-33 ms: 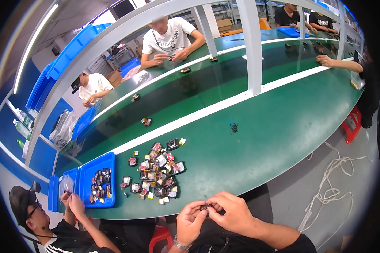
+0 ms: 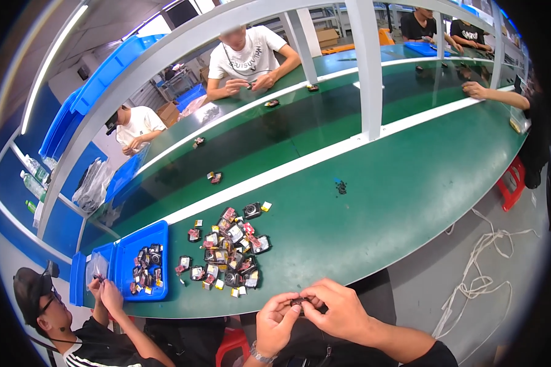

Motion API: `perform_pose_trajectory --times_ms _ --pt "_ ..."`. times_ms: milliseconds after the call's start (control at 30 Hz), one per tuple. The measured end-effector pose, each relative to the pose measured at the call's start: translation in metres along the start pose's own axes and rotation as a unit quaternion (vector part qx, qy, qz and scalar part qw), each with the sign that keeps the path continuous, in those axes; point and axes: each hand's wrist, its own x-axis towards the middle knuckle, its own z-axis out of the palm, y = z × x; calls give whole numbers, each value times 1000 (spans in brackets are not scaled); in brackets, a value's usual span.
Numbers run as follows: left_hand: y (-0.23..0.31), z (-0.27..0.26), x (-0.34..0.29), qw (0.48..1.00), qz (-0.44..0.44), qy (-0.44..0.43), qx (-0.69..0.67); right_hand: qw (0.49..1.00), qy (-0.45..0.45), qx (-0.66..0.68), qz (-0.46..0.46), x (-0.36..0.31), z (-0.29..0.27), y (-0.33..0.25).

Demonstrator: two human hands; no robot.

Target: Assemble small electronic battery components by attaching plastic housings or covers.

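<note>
My left hand (image 2: 278, 322) and my right hand (image 2: 337, 313) meet at the near edge of the green table, both closed. Pinched between their fingertips is a small dark part (image 2: 298, 301), mostly covered by the fingers, so its exact kind stays unclear. Left of my hands lies a heap of small black electronic units (image 2: 234, 233), some with round lens-like fronts, others with pink, white and yellow pieces showing. Farther off on the table is a little scatter of tiny black bits (image 2: 341, 188).
A blue tray (image 2: 166, 251) with more units stands at left, beside a co-worker (image 2: 49, 312) handling a part. White frame posts (image 2: 365, 73) rise from the table's middle, past a conveyor belt (image 2: 257, 144) carrying several units. Cables (image 2: 480, 284) lie on the floor at right.
</note>
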Motion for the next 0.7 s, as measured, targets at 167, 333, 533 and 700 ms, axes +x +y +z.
perform_pose_trajectory --times_ms 167,333,533,700 --pt "57 -12 28 992 86 -2 92 998 64 -12 -24 29 -39 9" --pt "132 -42 134 958 136 30 250 982 157 -104 3 41 -43 46" --pt "125 -60 317 947 57 61 310 965 158 -206 -28 46 -36 45" --pt "74 -36 422 916 59 56 392 955 163 -244 -37 46 -37 49"
